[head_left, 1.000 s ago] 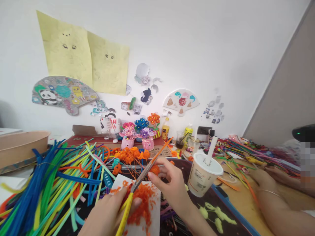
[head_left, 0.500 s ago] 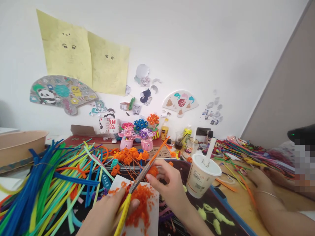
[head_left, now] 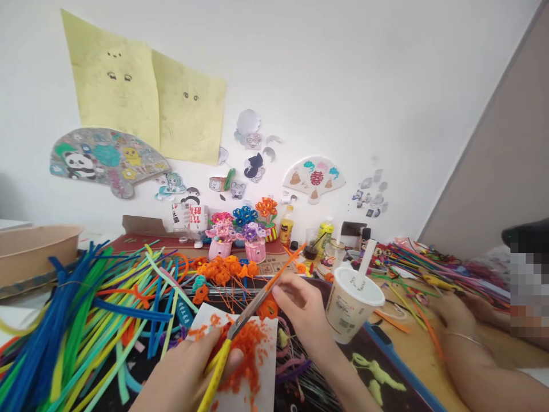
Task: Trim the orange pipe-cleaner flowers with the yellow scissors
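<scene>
My left hand (head_left: 178, 369) grips a pair of scissors (head_left: 221, 363) by its yellow handles, the blades pointing up and away to the right. Along the blades, toward their tips, runs an orange pipe cleaner (head_left: 283, 265). My right hand (head_left: 302, 309) pinches the orange piece beside the blades, its fingers bent. Just under those fingers is a fuzzy orange loop shape (head_left: 268, 308), partly hidden by the hand. Orange fuzz clippings (head_left: 246, 355) lie scattered over a white sheet (head_left: 270, 380) below both hands.
Loose coloured pipe cleaners (head_left: 72, 326) fill the left side. Finished orange flowers (head_left: 227, 269) on stems lie behind my hands. A white cup (head_left: 351, 309) with a straw stands close to my right wrist. Another person's arm (head_left: 465, 343) rests at the right.
My right hand has shifted slightly right and up along the blades. The orange strip's end now shows farther right, beyond the scissor tips. My left hand stays nearly still.
</scene>
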### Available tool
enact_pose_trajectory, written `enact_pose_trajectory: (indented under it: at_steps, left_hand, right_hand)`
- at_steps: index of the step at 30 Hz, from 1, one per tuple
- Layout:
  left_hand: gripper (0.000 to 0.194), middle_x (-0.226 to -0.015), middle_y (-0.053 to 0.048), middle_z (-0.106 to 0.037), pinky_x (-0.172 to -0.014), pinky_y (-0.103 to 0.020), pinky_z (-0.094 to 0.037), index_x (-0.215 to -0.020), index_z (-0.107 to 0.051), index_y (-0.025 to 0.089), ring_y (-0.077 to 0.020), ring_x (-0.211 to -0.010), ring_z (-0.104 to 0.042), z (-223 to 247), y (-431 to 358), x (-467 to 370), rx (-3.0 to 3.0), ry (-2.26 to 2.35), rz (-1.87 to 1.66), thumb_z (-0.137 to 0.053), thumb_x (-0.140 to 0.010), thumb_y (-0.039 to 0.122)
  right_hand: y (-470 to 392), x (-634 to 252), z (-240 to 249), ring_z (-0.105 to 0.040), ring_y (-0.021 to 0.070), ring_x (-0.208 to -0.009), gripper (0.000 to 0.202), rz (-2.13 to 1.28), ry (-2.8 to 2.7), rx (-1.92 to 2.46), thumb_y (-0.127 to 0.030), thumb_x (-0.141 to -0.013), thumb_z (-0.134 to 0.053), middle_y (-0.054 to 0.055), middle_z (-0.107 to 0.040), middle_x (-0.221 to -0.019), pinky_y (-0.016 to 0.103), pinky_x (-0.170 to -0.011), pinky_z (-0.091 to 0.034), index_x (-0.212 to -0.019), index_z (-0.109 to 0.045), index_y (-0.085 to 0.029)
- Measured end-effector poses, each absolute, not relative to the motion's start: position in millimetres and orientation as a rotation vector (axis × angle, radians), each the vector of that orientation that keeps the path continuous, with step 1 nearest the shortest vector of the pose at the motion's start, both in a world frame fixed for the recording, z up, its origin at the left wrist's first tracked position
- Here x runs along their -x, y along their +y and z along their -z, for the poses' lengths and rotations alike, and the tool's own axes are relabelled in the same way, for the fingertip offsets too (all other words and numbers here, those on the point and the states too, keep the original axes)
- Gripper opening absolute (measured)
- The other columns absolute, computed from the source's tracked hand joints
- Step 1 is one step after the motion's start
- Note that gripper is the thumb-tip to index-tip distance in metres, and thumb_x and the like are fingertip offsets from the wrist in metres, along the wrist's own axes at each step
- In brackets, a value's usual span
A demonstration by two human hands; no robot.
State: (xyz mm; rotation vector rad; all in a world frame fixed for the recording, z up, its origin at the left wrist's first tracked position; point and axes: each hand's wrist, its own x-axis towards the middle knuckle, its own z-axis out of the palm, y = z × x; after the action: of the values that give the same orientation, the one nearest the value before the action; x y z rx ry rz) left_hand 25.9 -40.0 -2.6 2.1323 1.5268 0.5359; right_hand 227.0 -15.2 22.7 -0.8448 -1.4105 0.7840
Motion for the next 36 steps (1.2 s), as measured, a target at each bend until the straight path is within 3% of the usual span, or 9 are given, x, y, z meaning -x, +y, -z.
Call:
enact_pose_trajectory:
  at_steps: [4, 9, 12, 19, 26, 36]
  left_hand:
    - [0.029, -0.085, -0.002, -0.076, -0.069, -0.025, -0.048, -0.089, -0.064, 0.026, -0.0202, -0.079, -0.070, 8, -41, -23, -2.128, 1.537, -0.604, -0.042, -0.086, 0.045]
    - [0.039, -0.060, -0.002, -0.070, -0.056, -0.027, -0.043, -0.093, -0.058, 0.021, -0.0217, -0.057, -0.067, 3, -41, -27, -2.147, 1.511, -0.409, -0.029, -0.087, 0.047]
    - [0.039, -0.052, -0.001, -0.065, -0.056, -0.027, -0.041, -0.087, -0.058, 0.021, -0.0212, -0.053, -0.065, 1, -41, -30, -2.181, 1.540, -0.396, -0.028, -0.087, 0.045]
    - [0.036, -0.082, -0.005, -0.074, -0.065, -0.027, -0.044, -0.082, -0.062, 0.023, -0.0216, -0.074, -0.067, 0, -40, -27, -2.140, 1.542, -0.401, -0.037, -0.086, 0.048]
    - [0.040, -0.087, -0.005, -0.075, -0.069, -0.030, -0.048, -0.103, -0.059, 0.023, -0.0238, -0.078, -0.070, -1, -44, -26, -2.034, 1.529, -0.411, -0.035, -0.084, 0.049]
    - [0.038, -0.081, -0.005, -0.076, -0.060, -0.028, -0.047, -0.086, -0.058, 0.023, -0.0241, -0.074, -0.071, -5, -48, -29, -2.155, 1.554, -0.353, -0.030, -0.085, 0.048]
  right_hand:
    - [-16, -225, -21, -0.057, 0.0140, -0.064, 0.007, -0.791, -1.393, 0.846, -0.023, -0.080, -0.065, 0.001, -0.064, -0.069, 0.022, -0.059, -0.047, -0.075, -0.066, -0.018]
    - [-17, -224, -21, -0.058, 0.0143, -0.064, 0.007, -0.773, -1.440, 0.869, -0.021, -0.080, -0.063, 0.001, -0.064, -0.068, 0.022, -0.058, -0.047, -0.076, -0.067, -0.017]
    - [-17, -224, -21, -0.058, 0.0142, -0.062, 0.007, -0.777, -1.466, 0.876, -0.020, -0.081, -0.063, 0.001, -0.064, -0.067, 0.022, -0.058, -0.047, -0.076, -0.067, -0.017]
    - [-17, -223, -20, -0.057, 0.0141, -0.062, 0.009, -0.834, -1.360, 0.874, -0.026, -0.079, -0.067, 0.001, -0.064, -0.067, 0.022, -0.057, -0.048, -0.075, -0.067, -0.017]
    - [-16, -224, -20, -0.055, 0.0125, -0.061, 0.009, -0.851, -1.368, 0.841, -0.025, -0.080, -0.066, 0.000, -0.063, -0.068, 0.022, -0.058, -0.046, -0.075, -0.065, -0.017]
    - [-19, -222, -21, -0.057, 0.0150, -0.063, 0.010, -0.740, -1.378, 0.909, -0.024, -0.079, -0.063, 0.001, -0.063, -0.067, 0.025, -0.062, -0.046, -0.072, -0.065, -0.017]
